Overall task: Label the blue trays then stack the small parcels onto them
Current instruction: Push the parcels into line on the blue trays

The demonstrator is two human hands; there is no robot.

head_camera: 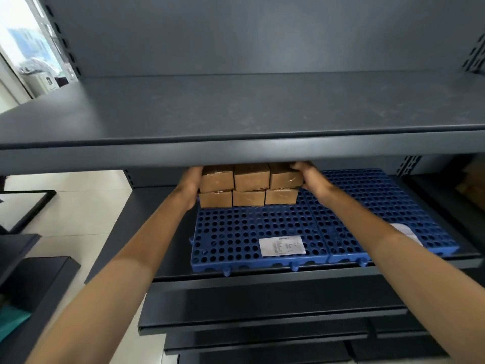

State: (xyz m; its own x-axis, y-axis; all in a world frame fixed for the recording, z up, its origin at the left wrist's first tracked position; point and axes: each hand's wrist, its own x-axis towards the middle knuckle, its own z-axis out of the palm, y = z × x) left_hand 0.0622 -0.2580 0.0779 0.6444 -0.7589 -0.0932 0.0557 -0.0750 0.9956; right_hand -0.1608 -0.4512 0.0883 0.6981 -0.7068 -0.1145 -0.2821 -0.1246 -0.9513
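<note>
Two blue perforated trays lie side by side on a dark shelf, the left tray (236, 237) and the right tray (380, 200). A white label (281, 245) is stuck near the left tray's front edge; another white label (405, 232) on the right tray shows partly behind my right forearm. Several small brown parcels (249, 185) stand in two layers at the back of the left tray. My left hand (189, 187) presses against the stack's left side. My right hand (311, 177) grips its right side on the upper row.
The dark shelf above (236, 143) overhangs the stack and hides its top. More dark shelf edges (262, 298) run below. At the right, a brown box (472, 185) sits in the neighbouring bay. Pale floor tiles (86, 206) lie to the left.
</note>
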